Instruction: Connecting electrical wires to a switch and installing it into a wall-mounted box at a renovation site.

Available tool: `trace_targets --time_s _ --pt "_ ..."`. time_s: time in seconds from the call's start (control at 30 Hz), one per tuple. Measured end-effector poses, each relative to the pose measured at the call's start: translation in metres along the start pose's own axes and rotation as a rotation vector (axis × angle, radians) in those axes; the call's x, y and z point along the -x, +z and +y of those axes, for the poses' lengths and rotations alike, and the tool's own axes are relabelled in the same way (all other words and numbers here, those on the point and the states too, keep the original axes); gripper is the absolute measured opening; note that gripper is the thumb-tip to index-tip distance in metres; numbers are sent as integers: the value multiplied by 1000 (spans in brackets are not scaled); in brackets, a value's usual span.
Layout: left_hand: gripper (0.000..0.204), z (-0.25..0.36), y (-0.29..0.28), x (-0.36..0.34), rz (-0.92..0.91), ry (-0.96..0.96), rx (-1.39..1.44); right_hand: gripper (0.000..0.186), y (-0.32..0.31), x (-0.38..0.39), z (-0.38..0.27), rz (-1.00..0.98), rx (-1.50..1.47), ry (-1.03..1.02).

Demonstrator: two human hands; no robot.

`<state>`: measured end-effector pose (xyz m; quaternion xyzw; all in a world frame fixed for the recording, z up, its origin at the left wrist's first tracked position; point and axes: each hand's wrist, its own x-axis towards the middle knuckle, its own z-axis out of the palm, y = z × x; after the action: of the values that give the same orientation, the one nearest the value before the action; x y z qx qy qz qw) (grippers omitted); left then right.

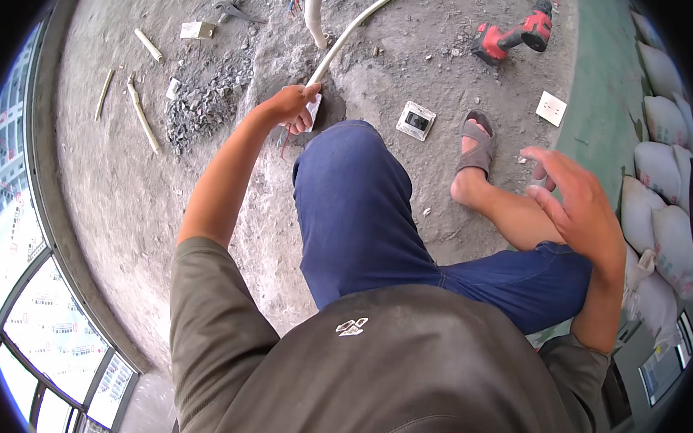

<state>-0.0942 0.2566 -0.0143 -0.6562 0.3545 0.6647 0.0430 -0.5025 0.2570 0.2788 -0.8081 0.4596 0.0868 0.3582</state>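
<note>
My left hand (292,109) is closed at the lower end of a long curved white conduit pipe (360,20). Right by its fingers is a white wall box (315,111), mostly hidden by the hand and my knee. Thin red and blue wires (284,144) stick out below those fingers. My right hand (569,193) hangs empty over my bent leg, fingers apart and loosely curled. On the ground between my knee and my sandalled foot lies a square white-framed plate with a dark centre (417,120). A white socket plate (551,108) lies farther right.
A red and black cordless drill (515,33) lies at the far right. Rubble (207,102), pipe offcuts (142,113), a white box (197,30) and a hammer (239,13) are at the left and back. Another upright pipe (314,18) stands behind. White sacks (663,121) line the right.
</note>
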Motion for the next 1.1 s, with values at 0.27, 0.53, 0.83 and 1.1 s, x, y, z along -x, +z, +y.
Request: trace_targets --time_s 0.27,0.53,0.83,1.1 --pt "53 -37 1 48 -75 175 321 40 3 3 3 17 8 -14" --pt "33 -54 -4 54 -264 350 718 40 5 8 1 -2 -55 24" --pt "25 -64 -11 49 -264 375 432 40 9 14 8 -2 -71 41" --pt "23 -69 9 52 150 285 317 39 9 10 6 5 -65 13"
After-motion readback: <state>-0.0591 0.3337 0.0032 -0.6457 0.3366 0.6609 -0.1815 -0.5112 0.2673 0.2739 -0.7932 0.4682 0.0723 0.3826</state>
